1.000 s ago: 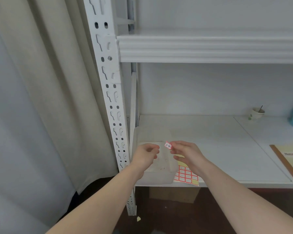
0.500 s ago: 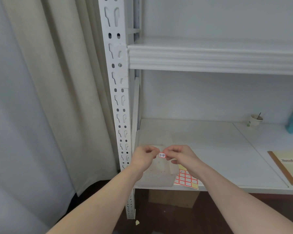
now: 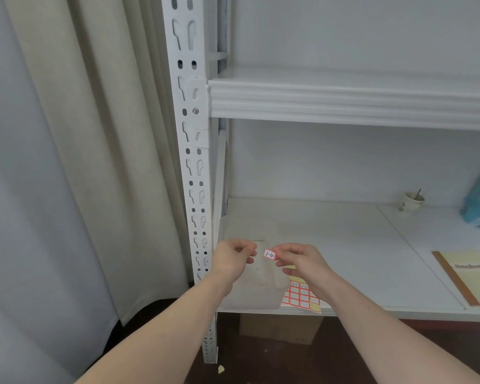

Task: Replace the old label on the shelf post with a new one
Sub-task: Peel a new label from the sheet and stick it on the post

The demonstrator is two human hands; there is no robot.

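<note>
Head view: I pinch the new label [image 3: 269,254], marked 2-4, at its right end between the thumb and fingertips of my right hand [image 3: 302,261]. It hangs in the air just right of the shelf post [image 3: 196,189], above the clear tub [image 3: 250,284]. My left hand [image 3: 233,259] curls its fingers just beside the label's free end; I cannot tell whether it holds anything. I judge that the sticker is ready and the next step is pressing it flat onto the post. Its long axis runs left-right, slightly tilted, writing towards me.

The small red-edged label [image 3: 269,254] reads "2-4"; the tan book [image 3: 471,275] reads "NoteBook"
</note>
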